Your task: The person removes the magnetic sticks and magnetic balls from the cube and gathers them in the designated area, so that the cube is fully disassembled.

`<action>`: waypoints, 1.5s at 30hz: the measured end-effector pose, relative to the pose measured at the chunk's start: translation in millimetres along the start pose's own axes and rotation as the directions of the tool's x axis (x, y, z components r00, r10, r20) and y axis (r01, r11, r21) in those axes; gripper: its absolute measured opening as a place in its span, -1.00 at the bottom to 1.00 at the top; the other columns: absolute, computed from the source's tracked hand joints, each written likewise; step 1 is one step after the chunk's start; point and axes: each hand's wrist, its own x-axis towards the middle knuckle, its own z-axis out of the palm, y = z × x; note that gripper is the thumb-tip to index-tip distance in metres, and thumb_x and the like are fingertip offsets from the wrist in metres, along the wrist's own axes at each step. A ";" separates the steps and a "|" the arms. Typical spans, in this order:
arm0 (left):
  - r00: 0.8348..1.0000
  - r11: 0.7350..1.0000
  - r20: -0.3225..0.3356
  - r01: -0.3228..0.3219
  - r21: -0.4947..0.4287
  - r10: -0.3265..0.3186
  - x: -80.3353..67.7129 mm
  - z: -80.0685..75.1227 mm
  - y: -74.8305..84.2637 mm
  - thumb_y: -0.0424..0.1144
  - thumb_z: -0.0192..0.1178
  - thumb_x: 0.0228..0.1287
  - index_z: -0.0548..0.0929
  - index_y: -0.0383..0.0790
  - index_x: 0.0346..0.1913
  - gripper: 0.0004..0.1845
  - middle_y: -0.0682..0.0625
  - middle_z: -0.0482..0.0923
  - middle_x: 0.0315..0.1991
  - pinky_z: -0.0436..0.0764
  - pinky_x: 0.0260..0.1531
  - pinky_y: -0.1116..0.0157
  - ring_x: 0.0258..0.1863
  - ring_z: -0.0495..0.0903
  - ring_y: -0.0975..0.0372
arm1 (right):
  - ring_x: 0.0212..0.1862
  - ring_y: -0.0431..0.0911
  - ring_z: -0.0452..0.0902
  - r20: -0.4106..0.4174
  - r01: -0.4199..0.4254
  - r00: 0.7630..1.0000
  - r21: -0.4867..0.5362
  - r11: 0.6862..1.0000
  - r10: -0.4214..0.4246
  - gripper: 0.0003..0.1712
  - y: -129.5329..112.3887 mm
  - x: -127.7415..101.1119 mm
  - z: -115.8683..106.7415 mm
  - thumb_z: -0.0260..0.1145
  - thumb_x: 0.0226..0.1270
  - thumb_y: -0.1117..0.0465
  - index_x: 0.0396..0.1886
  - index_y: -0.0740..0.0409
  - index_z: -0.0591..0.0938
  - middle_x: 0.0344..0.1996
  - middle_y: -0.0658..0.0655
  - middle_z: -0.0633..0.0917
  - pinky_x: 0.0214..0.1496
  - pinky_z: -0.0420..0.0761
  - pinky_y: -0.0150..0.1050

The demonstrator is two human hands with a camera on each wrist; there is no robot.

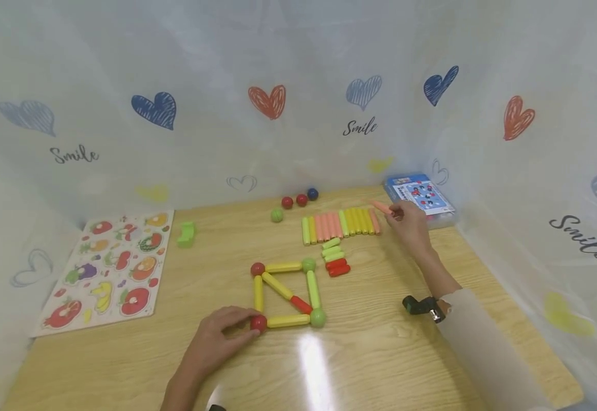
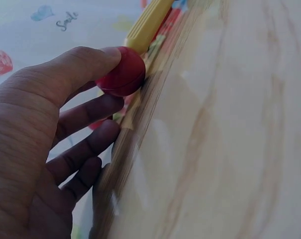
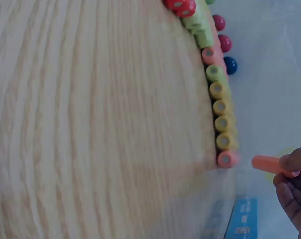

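Left hand (image 1: 221,337): fingertips pinching glossy red ball (image 1: 258,323), corner of stick-and-ball square, wood-grain worktop (image 1: 380,354). Right hand (image 1: 408,222): gripping smooth orange cylindrical stick (image 1: 382,207), raised beside stick row (image 1: 341,225).

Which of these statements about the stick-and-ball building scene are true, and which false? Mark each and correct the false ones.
1. The left hand grips a red ball at the square frame's corner. True.
2. The right hand holds a green stick. False: its fingers pinch a salmon-pink stick.
3. Three loose balls lie behind the row of sticks. False: four do.
4. A fruit puzzle board lies at the left. True.
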 end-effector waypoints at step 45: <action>1.000 1.000 -0.026 -0.014 0.003 0.014 0.5 0.8 -1.6 0.19 0.31 -0.05 0.61 0.42 -0.11 -0.65 0.48 0.52 -0.13 0.43 0.03 0.15 -0.02 0.47 0.41 | -0.54 -0.34 0.29 0.547 0.302 0.765 0.162 0.940 -0.340 -0.85 -137.9 -153.5 36.9 0.33 -0.05 0.08 -0.41 -0.05 0.61 -0.56 -0.20 0.47 -0.60 0.32 -0.50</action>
